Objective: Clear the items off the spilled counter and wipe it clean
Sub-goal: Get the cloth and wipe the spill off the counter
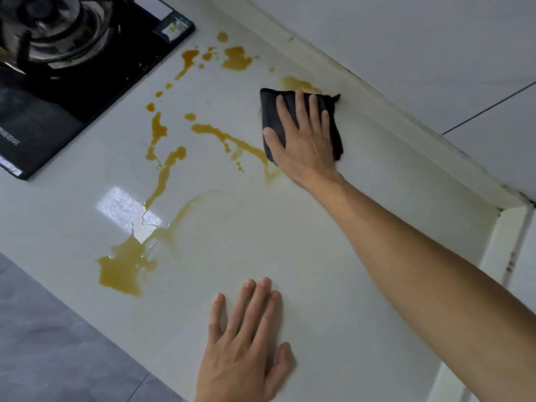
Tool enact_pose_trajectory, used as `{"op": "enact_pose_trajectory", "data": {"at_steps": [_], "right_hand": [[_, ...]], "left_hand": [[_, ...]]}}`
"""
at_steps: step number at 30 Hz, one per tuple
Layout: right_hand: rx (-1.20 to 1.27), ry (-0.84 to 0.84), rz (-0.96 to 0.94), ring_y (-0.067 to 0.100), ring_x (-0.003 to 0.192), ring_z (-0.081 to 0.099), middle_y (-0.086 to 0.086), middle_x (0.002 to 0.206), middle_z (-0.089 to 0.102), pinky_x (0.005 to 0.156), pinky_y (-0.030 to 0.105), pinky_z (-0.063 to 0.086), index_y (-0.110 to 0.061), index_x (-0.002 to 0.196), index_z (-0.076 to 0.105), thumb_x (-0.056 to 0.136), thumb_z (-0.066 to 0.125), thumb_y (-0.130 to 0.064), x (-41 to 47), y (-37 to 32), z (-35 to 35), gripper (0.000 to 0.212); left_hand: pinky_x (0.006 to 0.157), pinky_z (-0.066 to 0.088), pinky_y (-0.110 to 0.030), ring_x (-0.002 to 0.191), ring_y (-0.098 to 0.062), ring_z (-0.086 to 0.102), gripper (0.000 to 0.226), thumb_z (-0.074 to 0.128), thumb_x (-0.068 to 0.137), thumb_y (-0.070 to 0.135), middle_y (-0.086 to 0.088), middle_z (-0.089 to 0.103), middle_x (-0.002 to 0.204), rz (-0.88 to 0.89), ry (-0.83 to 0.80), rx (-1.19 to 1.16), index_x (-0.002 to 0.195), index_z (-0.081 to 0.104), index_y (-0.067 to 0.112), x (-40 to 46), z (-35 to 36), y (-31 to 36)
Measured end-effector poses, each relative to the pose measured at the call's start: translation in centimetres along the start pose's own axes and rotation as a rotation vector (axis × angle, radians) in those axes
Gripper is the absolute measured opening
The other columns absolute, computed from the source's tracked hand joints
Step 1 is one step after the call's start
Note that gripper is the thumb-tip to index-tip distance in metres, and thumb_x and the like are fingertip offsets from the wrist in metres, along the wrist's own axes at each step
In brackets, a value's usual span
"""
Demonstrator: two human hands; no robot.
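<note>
Nearest the camera, the left hand (246, 340) lies flat on the white tabletop (333, 256), palm down, fingers straight and slightly spread, holding nothing. The surface under and around it is dry apart from faint pale smears.

Just beyond and to the left of that hand sits the largest pool of amber liquid (124, 268), near the tabletop's front edge. A thin trail runs from it toward the back, through a bright window reflection, and breaks into streaks and separate drops across the middle of the surface. A faint curved smear arcs to the right of the pool.

Further back, the right arm reaches across from the lower right. The right hand (304, 137) presses flat on a dark cloth (275, 111), fingers straight and spread over it, thumb out to the left. The cloth lies on the tabletop close to the rear wall trim (377, 91), touching the end of one amber streak, with another patch just behind it.

At far left, a black gas hob (72, 68) is set into the tabletop; more splashes lie beside its right corner. Grey floor tiles (43, 343) show at lower left.
</note>
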State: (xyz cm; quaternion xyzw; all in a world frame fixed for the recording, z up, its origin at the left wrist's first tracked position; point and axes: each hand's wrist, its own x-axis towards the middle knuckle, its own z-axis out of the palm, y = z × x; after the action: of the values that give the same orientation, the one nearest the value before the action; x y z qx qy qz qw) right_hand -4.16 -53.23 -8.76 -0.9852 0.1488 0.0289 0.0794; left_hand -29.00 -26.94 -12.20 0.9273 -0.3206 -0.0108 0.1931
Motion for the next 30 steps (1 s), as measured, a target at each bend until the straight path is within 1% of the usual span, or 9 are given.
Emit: {"op": "enact_pose_trajectory", "data": {"at_steps": [3,5,9,14,16,19,23,25,30], "right_hand": [[-0.051,-0.024,-0.285,0.029,0.161,0.002,0.005,0.174,0.007,0.129,0.051,0.005,-0.031,0.165,0.017,0.103,0.03,-0.062,-4.3,0.8,0.7,0.071],[-0.078,-0.034,-0.391,0.025,0.161,0.001,0.001,0.174,0.007,0.129,0.05,0.005,-0.035,0.165,0.015,0.103,0.03,-0.063,-6.6,3.7,0.9,0.069],[-0.095,-0.022,-0.153,0.027,0.16,0.006,0.001,0.174,0.009,0.128,0.053,0.009,-0.036,0.164,0.017,0.102,0.025,-0.066,-3.4,7.2,-0.3,0.07],[-0.015,-0.021,-0.018,0.029,0.16,0.002,0.006,0.174,0.006,0.129,0.052,0.002,-0.035,0.165,0.014,0.101,0.024,-0.065,3.5,2.2,-0.5,0.072],[0.004,-0.018,-0.038,0.029,0.16,0.001,0.006,0.174,0.005,0.129,0.051,0.001,-0.035,0.165,0.014,0.101,0.024,-0.064,4.4,-0.6,-0.1,0.071],[-0.041,-0.003,-0.253,0.028,0.16,0.005,0.005,0.174,0.009,0.129,0.051,0.006,-0.035,0.164,0.017,0.101,0.027,-0.064,0.8,-3.5,0.8,0.07],[-0.076,-0.064,-0.548,0.021,0.161,-0.001,-0.003,0.174,0.005,0.129,0.048,0.006,-0.04,0.164,0.013,0.103,0.032,-0.063,-5.4,-0.6,1.4,0.068],[-0.092,-0.082,-0.543,0.019,0.161,-0.002,-0.005,0.174,0.004,0.13,0.048,0.005,-0.041,0.164,0.013,0.102,0.032,-0.063,-4.5,1.7,0.6,0.068],[-0.079,-0.058,-0.292,0.025,0.161,0.003,0.001,0.174,0.008,0.129,0.05,0.006,-0.038,0.164,0.017,0.102,0.028,-0.064,2.8,2.1,-0.9,0.068]], "left_hand": [[0.127,0.019,-0.058,0.159,-0.021,0.032,0.081,0.066,0.082,0.051,0.0,0.035,0.171,0.012,-0.001,-0.002,0.155,0.052,0.019,-0.1,-0.1,0.0],[0.128,0.02,-0.057,0.159,-0.021,0.032,0.081,0.066,0.082,0.052,0.0,0.035,0.171,0.011,0.002,-0.004,0.154,0.053,0.019,0.0,-0.2,0.0],[0.127,0.022,-0.057,0.158,-0.021,0.034,0.082,0.068,0.08,0.051,0.001,0.036,0.17,0.0,0.018,-0.016,0.154,0.054,0.02,0.1,-0.3,0.2],[0.126,0.025,-0.057,0.157,-0.02,0.035,0.083,0.07,0.076,0.051,0.001,0.037,0.17,-0.007,0.032,-0.011,0.152,0.055,0.02,0.2,-0.3,0.3],[0.126,0.024,-0.057,0.158,-0.02,0.035,0.083,0.069,0.077,0.052,0.001,0.037,0.17,-0.007,0.038,-0.009,0.153,0.053,0.021,0.3,-0.3,0.3],[0.126,0.025,-0.058,0.158,-0.021,0.033,0.082,0.068,0.08,0.051,0.0,0.035,0.171,-0.008,0.021,-0.014,0.154,0.053,0.019,0.3,-0.5,0.2],[0.122,0.028,-0.061,0.159,-0.022,0.031,0.08,0.067,0.084,0.052,-0.001,0.034,0.171,-0.005,-0.016,-0.007,0.154,0.053,0.017,0.2,-0.8,0.2],[0.121,0.029,-0.061,0.159,-0.022,0.031,0.08,0.067,0.083,0.052,-0.002,0.034,0.171,-0.006,-0.022,0.0,0.154,0.054,0.017,0.2,-1.0,0.2],[0.121,0.028,-0.06,0.159,-0.022,0.031,0.08,0.067,0.081,0.051,-0.002,0.035,0.171,-0.015,-0.027,0.0,0.153,0.055,0.017,0.4,-1.2,0.4]]}}
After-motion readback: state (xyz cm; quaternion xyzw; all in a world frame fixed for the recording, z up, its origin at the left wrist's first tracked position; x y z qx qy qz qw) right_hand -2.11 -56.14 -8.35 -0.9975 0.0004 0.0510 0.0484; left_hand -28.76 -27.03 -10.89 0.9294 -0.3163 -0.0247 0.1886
